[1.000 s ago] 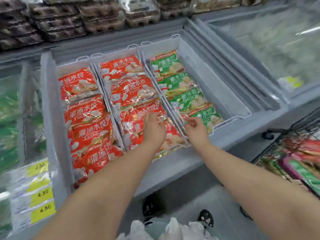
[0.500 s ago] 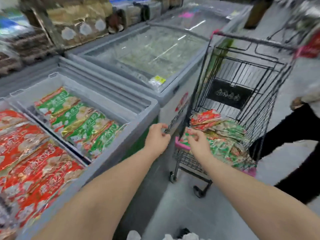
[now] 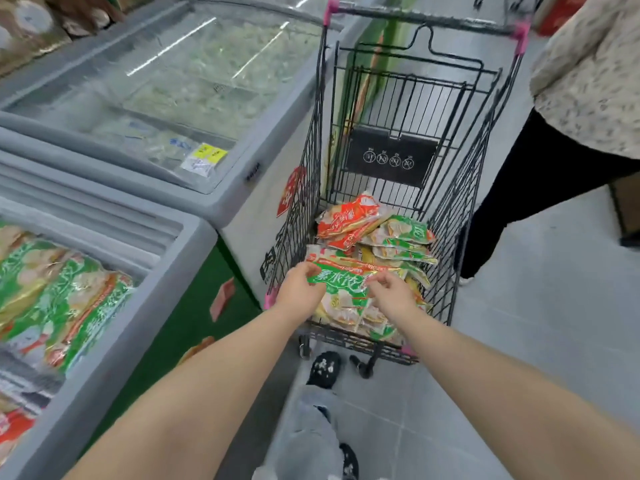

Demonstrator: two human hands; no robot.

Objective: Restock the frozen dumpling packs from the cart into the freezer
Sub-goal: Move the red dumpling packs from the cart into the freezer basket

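Note:
A black wire shopping cart (image 3: pixel 460 188) stands ahead of me with a heap of dumpling packs in its bottom. On top at the near end lies a green dumpling pack (image 3: pixel 341 279). My left hand (image 3: pixel 300 289) grips its left edge and my right hand (image 3: pixel 391 295) pinches its right edge. A red dumpling pack (image 3: pixel 346 218) lies further back on the heap, beside more green packs (image 3: pixel 405 242). The open freezer (image 3: pixel 145 299) is at my left, with green packs (image 3: pixel 59 299) in rows and a red pack (image 3: pixel 14 431) at the lower left edge.
A second freezer (image 3: pixel 221 202) with a closed glass lid sits behind the open one, touching the cart's left side. Another person (image 3: pixel 568 133) in a patterned top and dark trousers stands close to the cart's right. My leg and shoe (image 3: pixel 323 370) are below the cart.
I turned from the freezer to the cart on the right. Both hands left the packs in the freezer, reached over the cart's near end and took hold of a green pack.

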